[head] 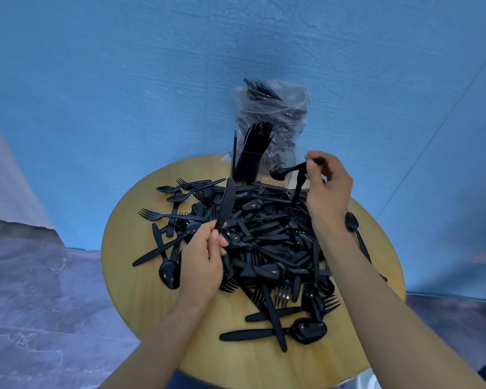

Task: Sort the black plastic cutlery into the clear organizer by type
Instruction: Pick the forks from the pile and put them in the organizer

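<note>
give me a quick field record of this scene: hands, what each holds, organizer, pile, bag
left hand: grips a knife, blade pointing up
right hand: pinches a spoon by the handle, at the organizer
organizer: clear, at the table's far edge, some cutlery standing in it
pile: mixed forks, spoons, knives on round wooden table
bag: clear plastic, more black cutlery inside, behind organizer

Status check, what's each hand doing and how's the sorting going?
Left hand grips a knife. Right hand holds a spoon at the organizer. Big pile still unsorted on the table.
</note>
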